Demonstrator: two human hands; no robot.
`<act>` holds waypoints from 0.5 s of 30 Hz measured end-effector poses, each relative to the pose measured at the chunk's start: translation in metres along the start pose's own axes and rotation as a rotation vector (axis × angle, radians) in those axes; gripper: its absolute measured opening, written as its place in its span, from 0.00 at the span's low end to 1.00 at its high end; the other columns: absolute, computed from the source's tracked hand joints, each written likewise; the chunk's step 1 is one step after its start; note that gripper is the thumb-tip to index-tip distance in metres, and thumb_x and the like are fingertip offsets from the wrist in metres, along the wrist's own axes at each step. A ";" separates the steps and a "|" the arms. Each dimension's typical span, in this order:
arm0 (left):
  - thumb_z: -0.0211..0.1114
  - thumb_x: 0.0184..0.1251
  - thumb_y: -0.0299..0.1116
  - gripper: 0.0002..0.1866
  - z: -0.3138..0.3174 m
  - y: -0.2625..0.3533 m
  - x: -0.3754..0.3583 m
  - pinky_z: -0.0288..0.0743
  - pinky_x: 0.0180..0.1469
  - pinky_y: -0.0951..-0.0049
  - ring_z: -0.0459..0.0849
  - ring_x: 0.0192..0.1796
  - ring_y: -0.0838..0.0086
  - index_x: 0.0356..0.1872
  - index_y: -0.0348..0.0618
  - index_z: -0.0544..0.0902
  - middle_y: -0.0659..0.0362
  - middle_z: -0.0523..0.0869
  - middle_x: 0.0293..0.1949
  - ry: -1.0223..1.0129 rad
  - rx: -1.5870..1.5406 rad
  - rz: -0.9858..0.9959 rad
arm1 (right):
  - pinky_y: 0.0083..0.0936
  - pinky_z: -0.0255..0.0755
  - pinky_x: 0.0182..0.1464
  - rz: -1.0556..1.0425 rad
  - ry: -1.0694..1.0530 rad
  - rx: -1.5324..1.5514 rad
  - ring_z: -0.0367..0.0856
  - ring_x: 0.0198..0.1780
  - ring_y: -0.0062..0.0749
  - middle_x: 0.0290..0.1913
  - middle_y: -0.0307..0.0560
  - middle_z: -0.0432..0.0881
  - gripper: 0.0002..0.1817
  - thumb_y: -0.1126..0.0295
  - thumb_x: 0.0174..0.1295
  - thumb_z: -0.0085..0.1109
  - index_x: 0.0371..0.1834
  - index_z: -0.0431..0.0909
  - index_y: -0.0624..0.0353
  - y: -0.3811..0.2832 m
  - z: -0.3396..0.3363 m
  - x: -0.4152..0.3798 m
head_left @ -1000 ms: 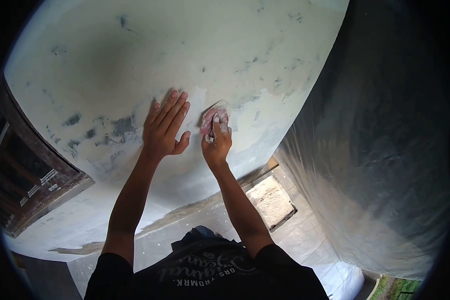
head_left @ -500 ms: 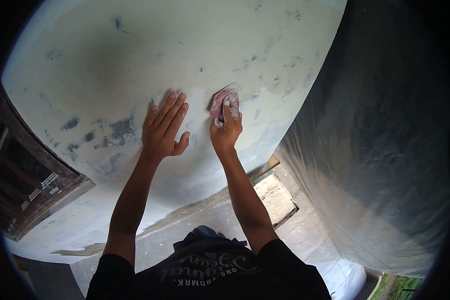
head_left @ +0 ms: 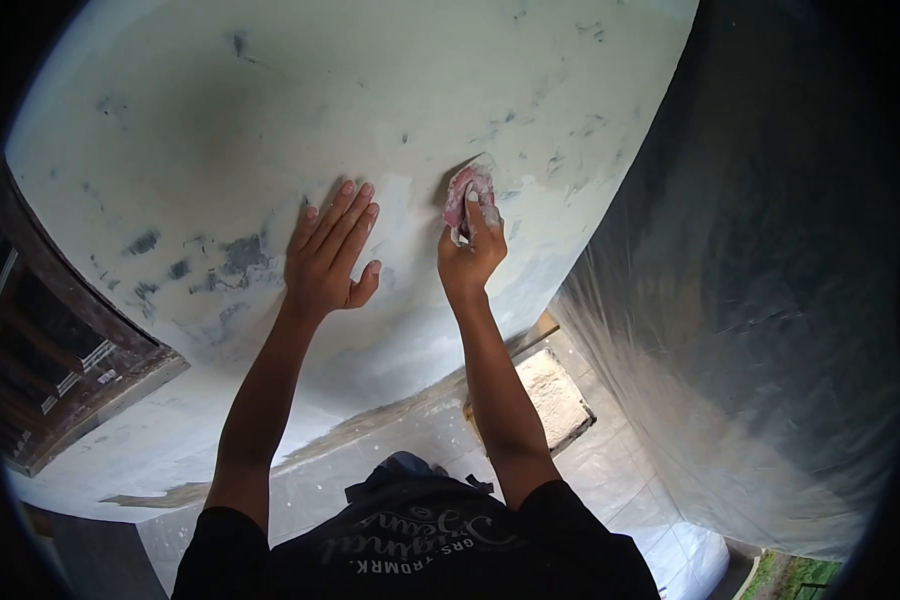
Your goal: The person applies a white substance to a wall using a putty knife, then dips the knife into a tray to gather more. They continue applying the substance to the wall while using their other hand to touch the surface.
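My left hand (head_left: 332, 255) lies flat on a pale, curved wall (head_left: 300, 120), fingers stretched up and thumb out to the side. To its right, my right hand (head_left: 473, 255) is closed around a flat reddish pad (head_left: 460, 195) smeared with white, thumb pressed on its near face. The pad is right at the wall surface, its upper edge tipped up; its exact kind does not show. Dark, scuffed patches (head_left: 242, 255) mark the wall left of my left hand, with smaller dark flecks higher up and to the right.
A dark-framed window (head_left: 80, 350) is set in the wall at left. Clear plastic sheeting (head_left: 730, 350) hangs along the right. Below my right forearm, a square tray (head_left: 555, 400) of cream-coloured material stands on the grey tiled floor (head_left: 620, 470).
My right hand has moved slightly right and up along the wall with the reddish pad, which has turned more upright. My left hand stays in place.
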State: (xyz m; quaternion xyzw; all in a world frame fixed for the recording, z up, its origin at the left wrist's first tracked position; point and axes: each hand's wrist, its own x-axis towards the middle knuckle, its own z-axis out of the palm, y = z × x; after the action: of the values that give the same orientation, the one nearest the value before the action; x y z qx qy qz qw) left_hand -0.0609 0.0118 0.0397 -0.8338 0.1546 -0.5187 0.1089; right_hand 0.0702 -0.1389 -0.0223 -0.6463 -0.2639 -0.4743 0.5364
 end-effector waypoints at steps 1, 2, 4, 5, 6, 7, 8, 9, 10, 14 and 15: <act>0.46 0.67 0.40 0.25 0.000 0.001 0.001 0.40 0.76 0.53 0.70 0.70 0.58 0.58 0.33 0.76 0.49 0.78 0.62 -0.008 0.003 0.002 | 0.40 0.71 0.37 -0.021 -0.044 0.029 0.74 0.36 0.51 0.35 0.55 0.80 0.29 0.84 0.40 0.62 0.53 0.77 0.67 -0.004 0.003 -0.008; 0.46 0.67 0.40 0.25 0.000 0.002 0.001 0.40 0.76 0.53 0.70 0.70 0.58 0.58 0.33 0.76 0.49 0.78 0.62 -0.007 0.001 0.004 | 0.42 0.71 0.40 -0.043 -0.087 0.058 0.74 0.37 0.53 0.36 0.56 0.79 0.30 0.84 0.39 0.62 0.53 0.77 0.66 -0.011 0.006 -0.020; 0.48 0.64 0.41 0.25 0.000 0.001 0.000 0.38 0.77 0.59 0.69 0.70 0.68 0.57 0.40 0.79 0.57 0.78 0.62 -0.002 0.010 -0.039 | 0.44 0.70 0.46 -0.122 -0.138 0.068 0.75 0.41 0.55 0.38 0.56 0.79 0.31 0.84 0.37 0.63 0.53 0.78 0.65 -0.018 0.008 -0.061; 0.48 0.64 0.41 0.25 0.001 0.001 0.000 0.38 0.77 0.59 0.69 0.70 0.68 0.57 0.40 0.79 0.57 0.78 0.62 -0.001 0.014 -0.039 | 0.43 0.71 0.46 -0.063 -0.213 0.085 0.76 0.42 0.55 0.39 0.56 0.79 0.31 0.85 0.36 0.64 0.52 0.78 0.65 -0.028 0.001 -0.079; 0.48 0.64 0.41 0.25 0.001 0.001 0.000 0.38 0.77 0.59 0.69 0.70 0.68 0.57 0.40 0.79 0.57 0.78 0.63 0.000 0.013 -0.042 | 0.43 0.72 0.46 -0.114 -0.206 0.134 0.77 0.43 0.54 0.40 0.55 0.80 0.31 0.85 0.35 0.63 0.51 0.79 0.64 -0.036 -0.007 -0.090; 0.48 0.64 0.41 0.25 0.002 0.001 0.000 0.38 0.77 0.59 0.69 0.70 0.68 0.57 0.41 0.79 0.57 0.78 0.63 0.000 0.010 -0.043 | 0.40 0.73 0.43 -0.140 -0.183 0.158 0.78 0.39 0.52 0.38 0.55 0.80 0.29 0.86 0.37 0.63 0.50 0.79 0.64 -0.043 -0.014 -0.092; 0.48 0.64 0.41 0.25 0.002 0.001 0.001 0.38 0.77 0.59 0.69 0.70 0.68 0.57 0.41 0.79 0.57 0.78 0.63 0.000 0.010 -0.040 | 0.37 0.75 0.40 -0.164 -0.160 0.181 0.78 0.35 0.51 0.36 0.54 0.81 0.27 0.87 0.38 0.62 0.49 0.79 0.64 -0.046 -0.020 -0.091; 0.48 0.63 0.41 0.25 0.001 0.001 0.001 0.38 0.77 0.59 0.69 0.70 0.68 0.57 0.41 0.79 0.57 0.78 0.63 -0.006 0.019 -0.034 | 0.36 0.75 0.38 -0.156 -0.113 0.172 0.78 0.34 0.50 0.35 0.54 0.81 0.26 0.87 0.38 0.62 0.48 0.79 0.64 -0.046 -0.023 -0.083; 0.49 0.63 0.41 0.25 0.000 0.001 0.001 0.39 0.77 0.59 0.69 0.70 0.68 0.57 0.41 0.79 0.57 0.78 0.63 -0.012 0.026 -0.028 | 0.35 0.75 0.37 -0.146 -0.067 0.161 0.78 0.33 0.50 0.35 0.54 0.80 0.25 0.87 0.39 0.62 0.47 0.80 0.65 -0.041 -0.025 -0.069; 0.49 0.62 0.40 0.25 0.002 0.001 0.001 0.38 0.77 0.58 0.69 0.70 0.69 0.57 0.42 0.80 0.58 0.78 0.63 -0.013 0.044 -0.017 | 0.29 0.70 0.27 -0.062 0.143 -0.008 0.76 0.26 0.41 0.29 0.52 0.77 0.19 0.86 0.47 0.62 0.45 0.79 0.68 0.000 -0.018 0.001; 0.49 0.62 0.40 0.24 0.003 0.001 0.000 0.38 0.77 0.58 0.69 0.70 0.69 0.56 0.41 0.80 0.58 0.78 0.63 -0.005 0.036 -0.020 | 0.33 0.71 0.32 -0.006 0.099 -0.020 0.76 0.31 0.46 0.33 0.54 0.79 0.22 0.86 0.45 0.62 0.49 0.78 0.68 0.009 -0.013 0.009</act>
State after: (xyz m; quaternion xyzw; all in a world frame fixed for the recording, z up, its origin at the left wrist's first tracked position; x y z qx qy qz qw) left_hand -0.0585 0.0111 0.0386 -0.8345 0.1367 -0.5203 0.1190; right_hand 0.0775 -0.1553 -0.0187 -0.6266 -0.2341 -0.5101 0.5407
